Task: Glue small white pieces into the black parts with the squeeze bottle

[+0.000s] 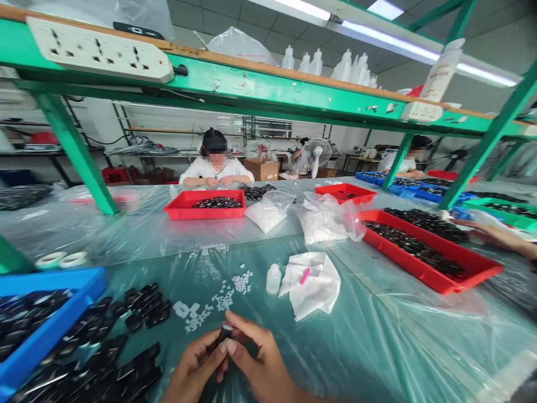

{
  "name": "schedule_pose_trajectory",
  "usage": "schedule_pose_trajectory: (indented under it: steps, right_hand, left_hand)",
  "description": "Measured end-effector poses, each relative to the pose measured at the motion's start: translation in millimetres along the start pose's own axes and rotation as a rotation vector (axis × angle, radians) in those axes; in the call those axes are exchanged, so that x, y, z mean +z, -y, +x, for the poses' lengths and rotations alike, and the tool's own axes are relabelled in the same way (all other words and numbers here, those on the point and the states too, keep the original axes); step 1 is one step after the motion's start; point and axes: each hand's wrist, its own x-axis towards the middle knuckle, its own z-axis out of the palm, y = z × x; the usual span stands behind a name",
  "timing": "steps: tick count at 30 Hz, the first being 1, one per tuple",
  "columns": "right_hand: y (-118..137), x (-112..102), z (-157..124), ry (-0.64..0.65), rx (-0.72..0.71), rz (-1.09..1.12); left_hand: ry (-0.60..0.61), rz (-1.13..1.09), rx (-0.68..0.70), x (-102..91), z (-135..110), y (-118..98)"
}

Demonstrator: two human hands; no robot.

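At the bottom centre my left hand (pixel 195 366) and my right hand (pixel 260 364) meet, fingers pinched together on a small black plastic part (pixel 224 334) held between them. Just beyond my hands lie scattered small white pieces (pixel 222 296) on the plastic-covered table. Several loose black parts (pixel 142 310) lie to the left of my hands, spreading down to the bottom left corner.
A blue tray (pixel 50 330) of black parts sits at left. A small white bottle (pixel 273 279) and a white cloth (pixel 314 285) with a pink tool lie ahead. Red trays (pixel 423 271) (pixel 184 212), plastic bags (pixel 323 221), and two seated people are across the table. Another person's arm (pixel 499 235) reaches in at right.
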Motion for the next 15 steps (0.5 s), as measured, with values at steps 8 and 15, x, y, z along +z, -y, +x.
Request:
schedule_pose_trajectory:
  steps: [8, 15]
  right_hand:
    - [-19, -8, 0, 0.171, 0.203, 0.065]
    - [-23, -2, -1, 0.011, 0.169, -0.046]
  left_hand:
    - [0.073, -0.073, 0.104, 3.9, -7, 10]
    - [0.043, -0.153, 0.156, 3.2, -6, 11]
